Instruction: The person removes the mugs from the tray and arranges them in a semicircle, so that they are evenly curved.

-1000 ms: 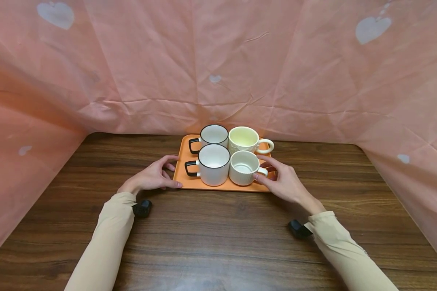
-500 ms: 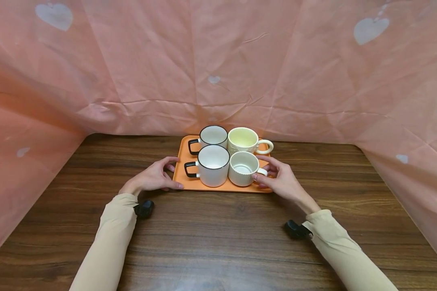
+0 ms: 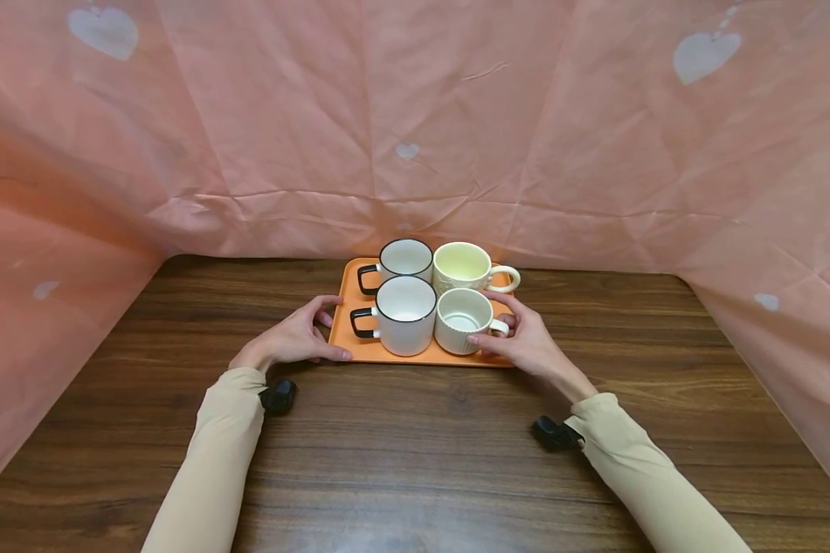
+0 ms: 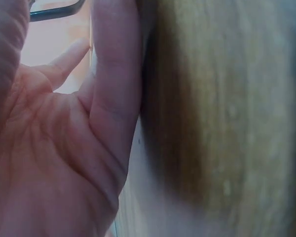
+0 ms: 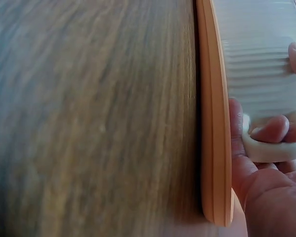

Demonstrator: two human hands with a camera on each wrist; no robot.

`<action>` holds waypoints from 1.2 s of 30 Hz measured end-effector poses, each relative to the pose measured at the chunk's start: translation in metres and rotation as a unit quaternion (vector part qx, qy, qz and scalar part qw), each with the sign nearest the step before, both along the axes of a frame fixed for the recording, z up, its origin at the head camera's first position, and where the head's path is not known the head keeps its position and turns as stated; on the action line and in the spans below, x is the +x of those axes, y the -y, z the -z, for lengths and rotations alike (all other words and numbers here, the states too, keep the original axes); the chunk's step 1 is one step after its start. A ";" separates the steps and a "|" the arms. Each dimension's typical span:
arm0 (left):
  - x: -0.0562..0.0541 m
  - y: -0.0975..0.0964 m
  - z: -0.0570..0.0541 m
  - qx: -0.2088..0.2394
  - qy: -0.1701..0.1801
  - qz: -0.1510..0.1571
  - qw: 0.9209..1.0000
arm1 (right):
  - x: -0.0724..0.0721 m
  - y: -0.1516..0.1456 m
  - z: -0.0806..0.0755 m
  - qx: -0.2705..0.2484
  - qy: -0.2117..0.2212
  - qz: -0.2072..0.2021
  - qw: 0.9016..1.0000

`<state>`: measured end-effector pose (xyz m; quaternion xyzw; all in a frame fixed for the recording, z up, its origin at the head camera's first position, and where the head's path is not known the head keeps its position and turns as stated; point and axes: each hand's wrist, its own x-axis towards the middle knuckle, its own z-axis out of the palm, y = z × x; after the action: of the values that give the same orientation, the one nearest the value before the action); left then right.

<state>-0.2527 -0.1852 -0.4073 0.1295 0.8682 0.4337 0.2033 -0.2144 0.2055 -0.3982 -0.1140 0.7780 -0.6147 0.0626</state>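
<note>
An orange tray point(image 3: 344, 342) lies on the table and bears two white mugs with black rims and handles, the front mug point(image 3: 405, 332) and the back mug point(image 3: 406, 253). Beside them stand a pale yellow mug point(image 3: 462, 265) at the back and a small ribbed cream cup point(image 3: 456, 336) in front. My left hand point(image 3: 290, 332) holds the tray's left edge, thumb at the near corner. My right hand point(image 3: 529, 342) grips the ribbed cup; in the right wrist view, fingertips show through the cup's handle point(image 5: 274, 151) and the thumb touches its side.
The dark wooden table point(image 3: 415, 453) extends around the tray. A pink cloth point(image 3: 283, 153) with pale hearts hangs behind and at both sides, close behind the tray's far edge.
My right hand has moved left and closed in on the ribbed cup, with its thumb now on the cup's side. My left hand stays at the tray edge. The mugs have not visibly moved.
</note>
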 end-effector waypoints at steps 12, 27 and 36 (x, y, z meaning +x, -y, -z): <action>0.003 0.001 -0.003 0.006 0.013 0.002 1.000 | -0.002 0.004 0.004 -0.034 0.021 -0.005 0.999; 0.002 0.000 0.000 0.010 0.013 0.005 1.000 | 0.000 0.003 0.002 -0.031 0.019 0.006 0.999; 0.001 0.000 -0.001 0.005 0.010 0.004 1.000 | 0.005 -0.001 0.002 -0.027 0.006 0.003 1.000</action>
<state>-0.2512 -0.1853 -0.4067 0.1298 0.8634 0.4387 0.2127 -0.2097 0.2069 -0.4004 -0.1097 0.7610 -0.6364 0.0627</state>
